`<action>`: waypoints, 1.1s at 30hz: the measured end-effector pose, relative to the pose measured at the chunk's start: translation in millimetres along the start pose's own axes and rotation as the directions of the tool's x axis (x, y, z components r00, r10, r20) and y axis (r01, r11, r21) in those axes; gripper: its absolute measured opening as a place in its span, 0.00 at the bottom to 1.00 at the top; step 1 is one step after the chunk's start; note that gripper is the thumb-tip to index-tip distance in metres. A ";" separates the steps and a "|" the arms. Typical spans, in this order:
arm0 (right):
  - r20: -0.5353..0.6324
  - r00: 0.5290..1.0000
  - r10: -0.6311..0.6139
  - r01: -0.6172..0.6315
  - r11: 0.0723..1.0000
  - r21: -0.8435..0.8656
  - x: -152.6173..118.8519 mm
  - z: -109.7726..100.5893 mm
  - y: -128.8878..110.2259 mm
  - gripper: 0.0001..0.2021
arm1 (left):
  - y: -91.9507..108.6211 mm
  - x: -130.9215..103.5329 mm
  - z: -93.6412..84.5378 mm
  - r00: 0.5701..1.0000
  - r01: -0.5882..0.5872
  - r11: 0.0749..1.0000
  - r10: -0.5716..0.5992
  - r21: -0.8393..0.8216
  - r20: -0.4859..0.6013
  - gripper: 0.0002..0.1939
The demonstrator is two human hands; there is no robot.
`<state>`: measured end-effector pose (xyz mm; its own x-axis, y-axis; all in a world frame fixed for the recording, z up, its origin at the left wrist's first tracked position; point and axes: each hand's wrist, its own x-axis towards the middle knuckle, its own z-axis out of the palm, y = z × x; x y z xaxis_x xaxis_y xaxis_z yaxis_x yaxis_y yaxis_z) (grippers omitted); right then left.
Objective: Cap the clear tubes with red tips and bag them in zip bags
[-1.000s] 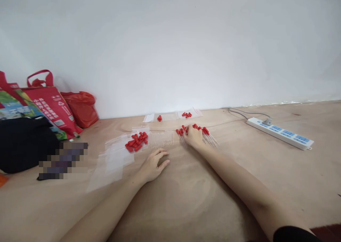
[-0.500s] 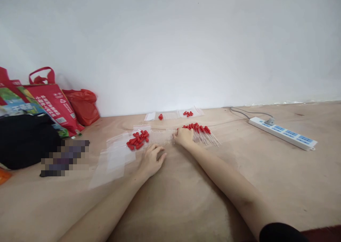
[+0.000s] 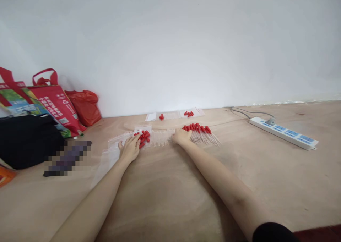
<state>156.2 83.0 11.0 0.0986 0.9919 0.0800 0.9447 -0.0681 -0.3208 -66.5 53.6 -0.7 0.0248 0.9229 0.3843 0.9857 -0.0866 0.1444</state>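
My left hand [image 3: 129, 149] reaches over the pile of red rubber dropper bulbs [image 3: 144, 137], its fingers apart and the tips at the pile's near left side. Whether a bulb is between them cannot be seen. At the right end of a row of thin clear glass tubes [image 3: 161, 138], my right hand [image 3: 181, 137] has its fingers curled together; what they pinch is hidden. Just right of that hand lie several droppers [image 3: 204, 132], each a slim tube with a red bulb on its far end.
Clear zip bags [image 3: 106, 160] lie flat under and beside my left arm. Farther back is another bag [image 3: 170, 115] with red bulbs and tubes. A white power strip [image 3: 283, 132] lies right; shopping bags [image 3: 57, 107] and a black bag [image 3: 26, 141] stand left.
My left hand has moved left and a little forward, from in front of the glass tubes to the red bulbs. My right hand stays almost in place. The view has shifted slightly.
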 end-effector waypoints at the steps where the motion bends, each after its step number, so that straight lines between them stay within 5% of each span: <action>1: -0.011 1.000 -0.004 0.004 1.000 0.002 -1.6 -0.7 -0.1 0.12 | -0.8 0.6 0.4 1.000 0.001 1.000 -0.001 -0.020 0.003 0.17; 9: -0.214 0.966 -0.143 0.152 0.988 0.023 -28.9 -8.3 22.3 0.14 | 5.0 0.4 -6.8 0.993 0.015 0.994 -0.028 -0.110 -0.113 0.13; 15: -0.334 0.839 -0.430 0.491 0.862 0.123 -61.5 -3.6 81.7 0.10 | -3.0 -1.0 -25.1 0.983 -0.090 0.955 0.040 -0.283 -0.178 0.07; 18: -0.355 0.773 -0.526 0.599 0.790 0.132 -75.7 -3.3 106.0 0.09 | 6.4 -6.9 -30.3 0.975 -0.177 0.855 0.087 -0.488 -0.202 0.09; 25: -0.306 0.700 -0.645 0.692 0.719 0.065 -91.4 -9.5 106.8 0.12 | 81.8 -46.8 -7.2 0.986 -0.089 0.548 0.169 -0.832 0.006 0.13; 28: -0.282 0.680 -0.677 0.713 0.700 0.040 -93.9 -11.8 99.6 0.11 | 98.5 -59.1 0.5 0.965 -0.058 0.551 0.245 -0.832 0.095 0.17; 33: -0.265 0.676 -0.687 0.717 0.696 0.025 -95.7 -15.3 96.6 0.10 | 98.4 -61.2 3.0 0.950 -0.088 0.585 0.293 -0.806 0.109 0.15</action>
<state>242.7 -20.2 -13.2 -0.4996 0.6892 0.5248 0.7207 0.6668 -0.1896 29.5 -10.2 -12.7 0.3309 0.8919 0.3083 0.4398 -0.4348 0.7858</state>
